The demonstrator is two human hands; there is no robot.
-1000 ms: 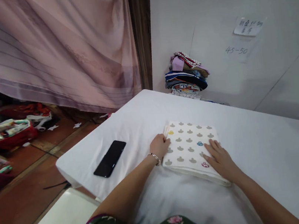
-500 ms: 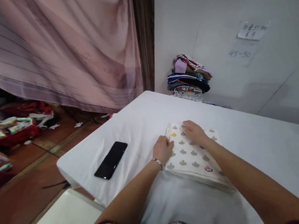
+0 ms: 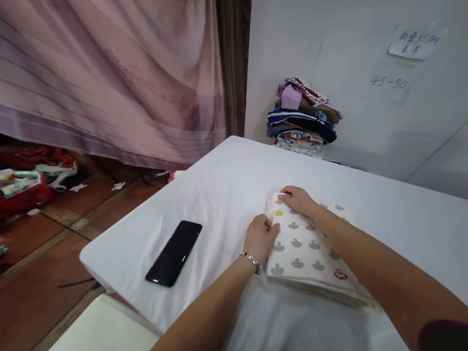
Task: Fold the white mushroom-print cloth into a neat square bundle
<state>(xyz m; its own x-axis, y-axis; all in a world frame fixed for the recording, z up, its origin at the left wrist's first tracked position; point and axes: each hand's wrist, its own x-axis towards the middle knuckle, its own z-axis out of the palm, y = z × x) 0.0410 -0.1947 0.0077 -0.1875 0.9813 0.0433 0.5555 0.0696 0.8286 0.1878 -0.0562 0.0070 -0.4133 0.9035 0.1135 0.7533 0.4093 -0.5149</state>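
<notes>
Folded cloth (image 3: 301, 250) has its left edge pinched by the left hand (image 3: 261, 238); the right hand (image 3: 300, 200), fingers bent, touches its far edge.

Place: apparently a room in a home. Evidence: pink curtain (image 3: 147, 65), reddish floor tiles (image 3: 61, 257), stack of folded clothes (image 3: 302, 119) by a white wall (image 3: 323, 4), cluttered red container (image 3: 22, 202), handwritten note (image 3: 412, 46) posted.

- Head view: camera worn on the person's head, facing forward and down.
- Near field: left hand (image 3: 261, 237) and right hand (image 3: 302, 199), close before it, below and right of frame centre.
- Middle field: white table (image 3: 424, 241), seen obliquely from above.
- Far field: curtain (image 3: 134, 67), upper left; wall (image 3: 337, 13), upper right.
</notes>
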